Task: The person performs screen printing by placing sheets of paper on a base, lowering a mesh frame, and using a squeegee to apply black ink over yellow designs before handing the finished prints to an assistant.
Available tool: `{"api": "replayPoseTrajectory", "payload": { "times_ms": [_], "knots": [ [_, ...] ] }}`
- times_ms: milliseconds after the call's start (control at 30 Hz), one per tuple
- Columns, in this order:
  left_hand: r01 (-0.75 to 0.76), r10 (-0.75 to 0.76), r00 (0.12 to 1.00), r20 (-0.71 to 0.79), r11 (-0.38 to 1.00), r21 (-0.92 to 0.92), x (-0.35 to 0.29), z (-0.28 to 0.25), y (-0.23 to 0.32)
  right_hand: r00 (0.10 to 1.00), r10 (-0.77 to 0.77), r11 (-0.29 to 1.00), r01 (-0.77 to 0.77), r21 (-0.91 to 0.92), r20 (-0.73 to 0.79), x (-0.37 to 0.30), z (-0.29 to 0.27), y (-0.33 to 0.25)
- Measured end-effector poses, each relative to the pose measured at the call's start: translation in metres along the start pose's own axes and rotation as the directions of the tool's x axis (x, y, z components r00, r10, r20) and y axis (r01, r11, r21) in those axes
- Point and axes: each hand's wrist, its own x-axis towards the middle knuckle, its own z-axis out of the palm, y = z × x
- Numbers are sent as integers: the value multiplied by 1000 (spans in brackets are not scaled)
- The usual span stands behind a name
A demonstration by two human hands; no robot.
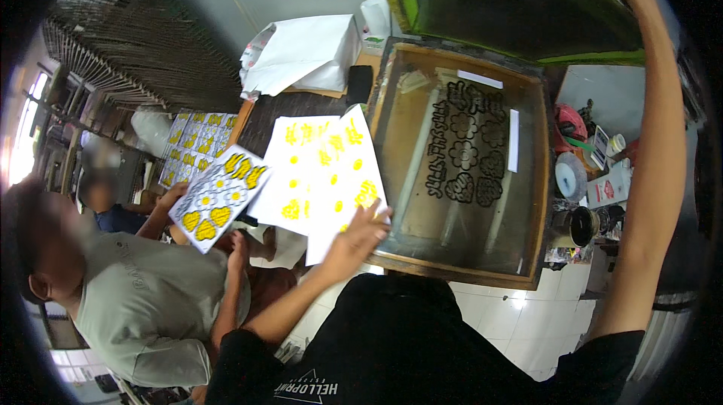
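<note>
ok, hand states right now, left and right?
Left hand: open, fingers spread flat on a printed sheet.
Right hand: out of view; the arm reaches up by the raised screen frame, so it cannot be told.

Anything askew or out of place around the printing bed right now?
The white sheets with yellow prints under the left hand lie fanned and crooked, one overhanging the glass printing bed. Nothing looks spilled or damaged.

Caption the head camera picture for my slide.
Left hand presses yellow-printed sheets beside a glass printing bed.
</note>
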Motion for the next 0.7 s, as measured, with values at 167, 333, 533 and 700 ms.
{"api": "replayPoseTrajectory", "payload": {
  "times_ms": [167, 333, 533, 700],
  "knots": [
    [-7, 3, 1000, 23, 985, 171, 21, 66, 8, 996, 56, 998, -58, -32, -63, -3, 2, -3],
    [193, 33, 959, -281, 652, 734, 119, 12, -37, 999, 11, 999, -12, -31, -43, 6, 3, 5],
    [-2, -77, 995, 71, 664, 747, 257, 75, -39, 995, -92, 996, 93, 15, -23, 16, 4, 20],
    [-126, -102, 966, 237, 616, 778, 343, 147, -6, 995, -89, 996, 88, -21, -54, 23, 6, 29]
  ]
}}
